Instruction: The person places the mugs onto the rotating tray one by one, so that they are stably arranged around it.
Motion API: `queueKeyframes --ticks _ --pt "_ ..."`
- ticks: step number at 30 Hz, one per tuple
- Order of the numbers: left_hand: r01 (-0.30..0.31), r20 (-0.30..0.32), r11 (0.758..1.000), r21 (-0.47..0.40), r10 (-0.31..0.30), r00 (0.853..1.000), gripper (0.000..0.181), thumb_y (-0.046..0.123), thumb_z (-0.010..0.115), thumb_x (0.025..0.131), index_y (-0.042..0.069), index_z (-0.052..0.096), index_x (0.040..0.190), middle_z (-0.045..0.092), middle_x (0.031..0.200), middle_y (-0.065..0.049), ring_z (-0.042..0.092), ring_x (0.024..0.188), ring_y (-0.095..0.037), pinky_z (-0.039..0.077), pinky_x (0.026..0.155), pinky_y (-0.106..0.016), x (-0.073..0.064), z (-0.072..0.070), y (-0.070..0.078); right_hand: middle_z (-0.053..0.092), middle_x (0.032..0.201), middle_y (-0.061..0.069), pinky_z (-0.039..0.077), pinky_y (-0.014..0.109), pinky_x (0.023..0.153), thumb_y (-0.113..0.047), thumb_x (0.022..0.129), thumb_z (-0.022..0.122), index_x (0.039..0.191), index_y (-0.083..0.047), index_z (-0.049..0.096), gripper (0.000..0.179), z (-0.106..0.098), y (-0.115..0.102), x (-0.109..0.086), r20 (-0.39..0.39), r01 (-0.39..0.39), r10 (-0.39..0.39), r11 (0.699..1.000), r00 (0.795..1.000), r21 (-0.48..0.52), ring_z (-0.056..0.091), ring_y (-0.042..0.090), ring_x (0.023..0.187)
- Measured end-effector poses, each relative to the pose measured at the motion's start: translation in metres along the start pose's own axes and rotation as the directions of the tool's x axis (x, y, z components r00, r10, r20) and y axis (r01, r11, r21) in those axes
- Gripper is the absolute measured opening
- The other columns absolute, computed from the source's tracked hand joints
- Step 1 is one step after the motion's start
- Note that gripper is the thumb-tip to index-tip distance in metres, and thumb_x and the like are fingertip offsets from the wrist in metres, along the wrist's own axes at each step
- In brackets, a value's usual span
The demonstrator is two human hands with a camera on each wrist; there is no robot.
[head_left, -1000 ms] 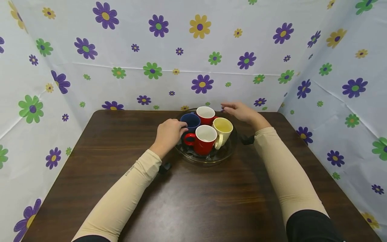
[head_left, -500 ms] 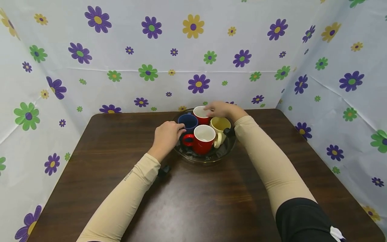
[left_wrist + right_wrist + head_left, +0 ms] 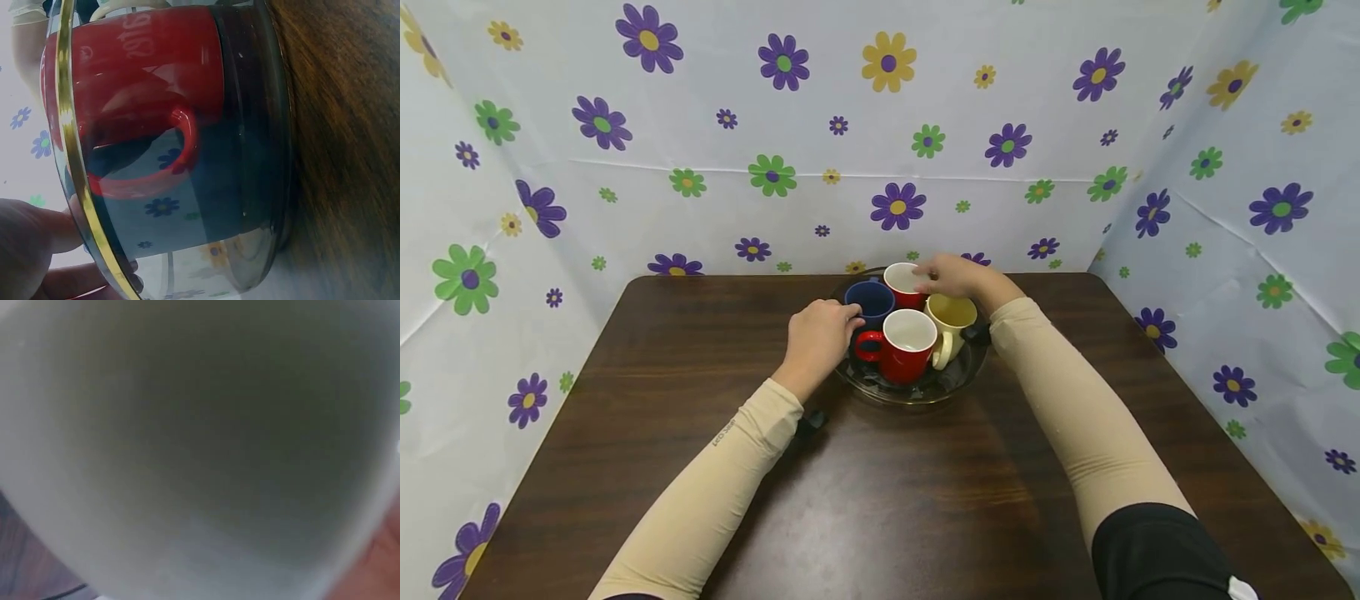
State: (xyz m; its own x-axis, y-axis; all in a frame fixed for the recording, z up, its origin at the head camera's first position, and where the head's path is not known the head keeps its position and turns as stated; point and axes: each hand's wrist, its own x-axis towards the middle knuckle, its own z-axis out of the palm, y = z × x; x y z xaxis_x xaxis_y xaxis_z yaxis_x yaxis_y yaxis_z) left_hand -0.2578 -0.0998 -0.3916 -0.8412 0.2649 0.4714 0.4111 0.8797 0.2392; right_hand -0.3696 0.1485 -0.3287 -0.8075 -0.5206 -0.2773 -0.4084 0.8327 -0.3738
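Inside a clear glass bowl (image 3: 70, 134) with a gold rim stand several mugs. My left hand (image 3: 817, 337) is at the near-left edge of the blue mug (image 3: 871, 302) and pinches its wall. In the left wrist view its thumb (image 3: 59, 228) reaches the top, with fingertips seen through the glass. My right hand (image 3: 953, 275) pinches the rim of the back red mug (image 3: 904, 287), white inside. The front red mug (image 3: 904, 354) and the pale yellow mug (image 3: 952, 313) stand closer to me. The yellow mug's blurred inside (image 3: 212, 425) fills most of the right wrist view.
The bowl stands near the back edge of a dark wooden table (image 3: 887, 483). A white flowered cloth (image 3: 820, 150) hangs behind the table and along both sides. The front red mug's handle (image 3: 867, 346) points left, and the yellow mug's handle (image 3: 943, 352) points toward me.
My right hand has come in from the bowl's right side to the back red mug, passing over the yellow one. My left hand keeps its place at the blue mug.
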Motion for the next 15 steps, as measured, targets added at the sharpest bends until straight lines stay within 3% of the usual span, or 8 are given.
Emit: queueKeyframes --ticks 15 --pt "0.017 0.015 1.000 -0.008 -0.016 1.000 0.022 0.029 0.070 0.097 0.016 0.079 0.112 0.076 0.090 -0.008 0.071 0.080 -0.027 0.058 0.059 -0.043 -0.001 0.002 0.000 0.043 0.156 0.020 0.033 0.059 0.115 -0.033 0.105 0.056 0.154 -0.008 0.043 0.056 0.006 0.011 -0.003 -0.013 0.003 -0.001 0.991 1.000 0.135 0.039 0.041 0.144"
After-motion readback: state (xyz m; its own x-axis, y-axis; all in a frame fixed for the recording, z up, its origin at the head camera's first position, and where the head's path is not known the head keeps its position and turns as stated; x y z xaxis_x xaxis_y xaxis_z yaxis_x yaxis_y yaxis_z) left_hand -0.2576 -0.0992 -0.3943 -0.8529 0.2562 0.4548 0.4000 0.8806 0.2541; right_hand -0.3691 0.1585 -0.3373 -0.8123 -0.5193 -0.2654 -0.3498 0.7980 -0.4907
